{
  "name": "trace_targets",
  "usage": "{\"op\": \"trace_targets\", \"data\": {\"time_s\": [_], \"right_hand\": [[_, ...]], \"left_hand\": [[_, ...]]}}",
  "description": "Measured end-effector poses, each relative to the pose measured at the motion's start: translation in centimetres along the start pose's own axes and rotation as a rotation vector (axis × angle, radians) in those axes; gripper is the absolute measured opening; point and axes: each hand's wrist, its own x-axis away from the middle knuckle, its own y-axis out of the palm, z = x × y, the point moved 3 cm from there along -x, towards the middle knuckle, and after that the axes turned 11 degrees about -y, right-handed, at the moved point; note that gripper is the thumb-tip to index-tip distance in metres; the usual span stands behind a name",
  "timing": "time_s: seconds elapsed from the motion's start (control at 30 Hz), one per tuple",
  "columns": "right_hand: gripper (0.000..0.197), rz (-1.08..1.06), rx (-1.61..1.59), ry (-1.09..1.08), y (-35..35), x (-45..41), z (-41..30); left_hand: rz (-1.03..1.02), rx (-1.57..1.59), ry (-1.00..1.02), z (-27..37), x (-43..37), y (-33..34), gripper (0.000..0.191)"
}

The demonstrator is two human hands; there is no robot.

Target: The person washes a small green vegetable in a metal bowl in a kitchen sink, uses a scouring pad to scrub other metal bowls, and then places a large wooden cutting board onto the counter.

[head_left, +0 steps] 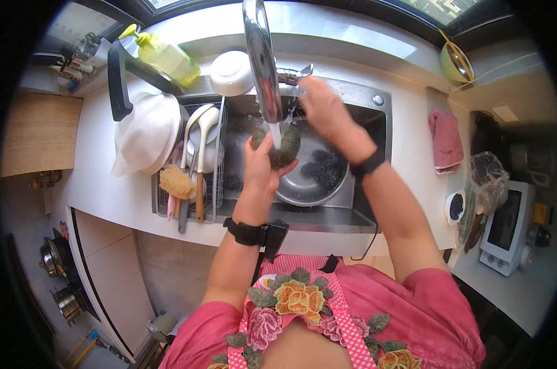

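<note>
My left hand (pixel 261 161) holds a round dark-green ribbed squash (pixel 287 145) over the sink, its fingers wrapped around the lower side. A stream of water from the chrome faucet (pixel 260 55) runs onto the squash. Close by the faucet's lever handle (pixel 306 71) is my right hand (pixel 327 108), blurred, with its fingers curled; whether they touch the lever I cannot tell. Beneath both hands a round stainless steel basin (pixel 290 196) sits in the sink (pixel 234 184). A dark, mesh-like clump (pixel 325 169) lies inside it.
Left of the sink, a wire dish rack (pixel 218 157) carries ladles (pixel 207 122) and a tan sponge brush (pixel 178 182). Behind stand a yellow-green pump bottle (pixel 172 60) and a white bowl (pixel 231 74). Rightward are a pink cloth (pixel 446 140) and a small white dish (pixel 455 207).
</note>
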Motion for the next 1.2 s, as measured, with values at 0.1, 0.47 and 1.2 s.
{"op": "trace_targets", "data": {"time_s": [0.1, 0.47, 1.2], "right_hand": [[0.016, 0.003, -0.427, -0.032, 3.2, 3.5, -7.0], [0.034, -0.163, -1.319, 1.133, 8.3, 9.6, -0.8], [0.056, -0.101, -0.536, 1.007, 10.5, 12.6, -2.9]], "left_hand": [[-0.090, 0.009, 0.021, -1.6, -3.6, -3.0, 0.047], [0.027, -0.195, -0.073, -3.2, -0.2, -1.9, 0.041], [0.495, -0.777, 0.240, -4.6, -5.8, -6.2, 0.046]]}}
